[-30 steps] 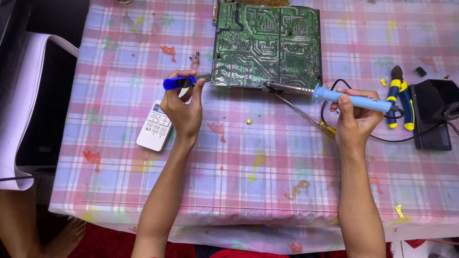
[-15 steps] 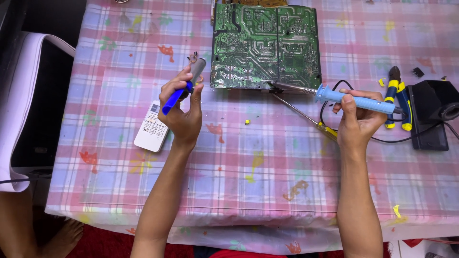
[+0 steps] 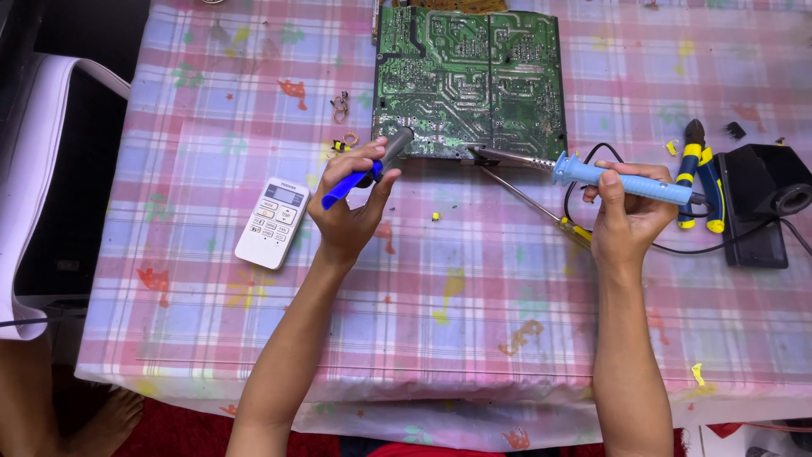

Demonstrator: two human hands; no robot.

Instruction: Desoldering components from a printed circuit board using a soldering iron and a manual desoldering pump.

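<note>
A green circuit board [image 3: 470, 80] is laid flat, solder side up, at the far middle of the desk [image 3: 474, 338], which is covered with a pink checked cloth. A soldering iron [image 3: 592, 173] with a light blue handle is held in the right hand [image 3: 626, 216], whose grip is closed around the handle. Its long axis is set almost level across the view, slightly tilted, and its metal tip is pointed left at the near edge of the board, touching it or just above it; which cannot be told. A grey and blue suction pump [image 3: 368, 173] is clasped in the left hand [image 3: 351, 207], the grip closed around its body. Its long axis is slanted, the grey nose pointed up and right toward the same near edge of the board, the blue end down and left.

A thin screwdriver with a yellow handle [image 3: 541, 207] is laid slantwise between the hands. A white remote control [image 3: 272, 222] is placed left of the left hand. Blue and yellow pliers [image 3: 700, 173] and a black stand [image 3: 761, 207] are found to the right, near the iron's cord.
</note>
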